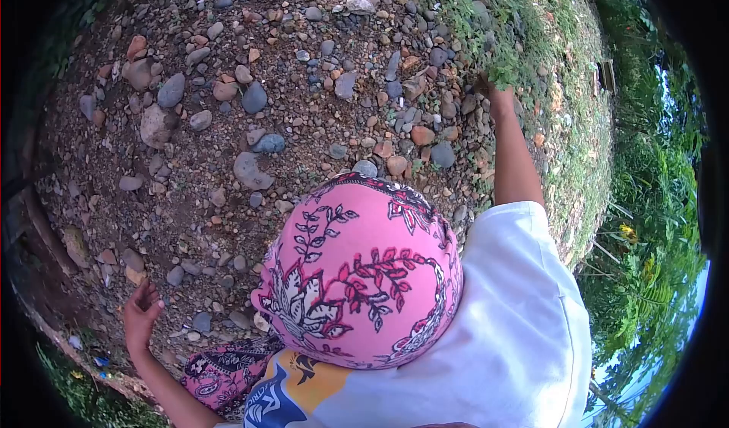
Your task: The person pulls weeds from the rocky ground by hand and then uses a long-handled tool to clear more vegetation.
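Note:
My left hand (143, 312) is at the lower left, low over the stony ground (205, 230). Its fingers are loosely bent and the thumb stands apart, with nothing visible between them. A small tan stone (135, 276) lies just past the fingertips. Stretched far forward on the right, my right hand (493, 94) is at the edge of a low green plant (507, 67). Leaves and shadow hide most of its fingers, so what it holds, if anything, cannot be made out.
Pink patterned cloth (364, 268) over what looks like my bent knee fills the lower middle, beside my white shirt (516, 314). Stones, among them a large round one (158, 126), dot the ground. Grass and leafy bushes (653, 223) line the right side.

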A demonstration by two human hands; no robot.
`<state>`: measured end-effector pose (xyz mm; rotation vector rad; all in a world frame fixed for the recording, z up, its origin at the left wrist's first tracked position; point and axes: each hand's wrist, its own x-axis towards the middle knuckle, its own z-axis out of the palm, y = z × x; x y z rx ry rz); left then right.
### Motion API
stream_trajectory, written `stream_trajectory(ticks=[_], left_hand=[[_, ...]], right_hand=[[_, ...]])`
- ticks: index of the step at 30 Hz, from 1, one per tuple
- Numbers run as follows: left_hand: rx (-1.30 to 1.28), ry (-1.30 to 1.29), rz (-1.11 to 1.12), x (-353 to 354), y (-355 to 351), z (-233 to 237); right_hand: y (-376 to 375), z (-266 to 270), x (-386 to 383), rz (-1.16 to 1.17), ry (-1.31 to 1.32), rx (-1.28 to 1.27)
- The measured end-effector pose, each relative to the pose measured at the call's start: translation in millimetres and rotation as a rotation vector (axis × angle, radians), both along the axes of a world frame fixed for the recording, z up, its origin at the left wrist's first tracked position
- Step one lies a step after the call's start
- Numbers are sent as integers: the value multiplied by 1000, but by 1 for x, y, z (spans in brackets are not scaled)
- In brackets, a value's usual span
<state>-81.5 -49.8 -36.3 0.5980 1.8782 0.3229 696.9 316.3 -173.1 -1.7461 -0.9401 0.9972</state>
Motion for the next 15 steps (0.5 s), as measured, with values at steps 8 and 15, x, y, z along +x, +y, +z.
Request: stream_trajectory(ticks=[8,15], left_hand=[[-2,33,-10,2,-5,3],[-36,34,-6,-1,-6,-2]], right_hand=[[38,-20,-37,1,-699,-184],[48,-22,-66,-189,-955,-182]])
